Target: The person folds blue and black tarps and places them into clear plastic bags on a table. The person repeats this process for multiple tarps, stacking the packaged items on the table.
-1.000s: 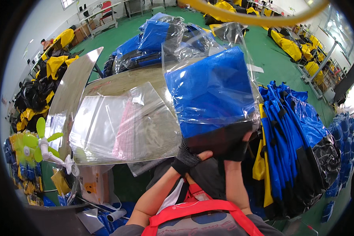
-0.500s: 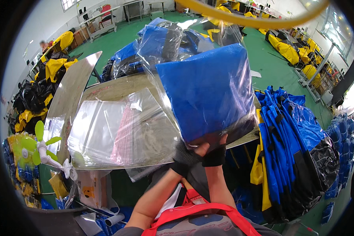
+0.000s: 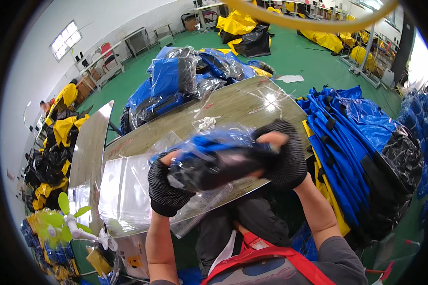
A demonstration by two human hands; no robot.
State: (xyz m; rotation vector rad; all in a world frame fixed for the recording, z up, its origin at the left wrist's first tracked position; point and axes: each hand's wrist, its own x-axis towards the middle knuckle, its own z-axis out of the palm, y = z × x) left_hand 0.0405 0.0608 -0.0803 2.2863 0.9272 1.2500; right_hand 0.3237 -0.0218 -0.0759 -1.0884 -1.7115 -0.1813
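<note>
Left hand [image 3: 165,186]: you clamp one end of the blue-and-black garment in clear plastic bag [image 3: 218,159].
Right hand [image 3: 283,154]: closed around the other end, so the bundle is level above the shiny metal table [image 3: 233,107].

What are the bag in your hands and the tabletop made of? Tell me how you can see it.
The bag looks like thin clear plastic film: glossy, crinkled, with blue and black fabric showing through. The left hand and right hand grip it in dark knitted gloves. The tabletop seems polished metal, mirror-like with bright glare, though a glossy laminate is possible.

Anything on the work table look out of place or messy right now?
One small thing: a crumpled white scrap lies loose on the table, beyond the bagged blue garment in both hands. Otherwise nothing stands out.
</note>
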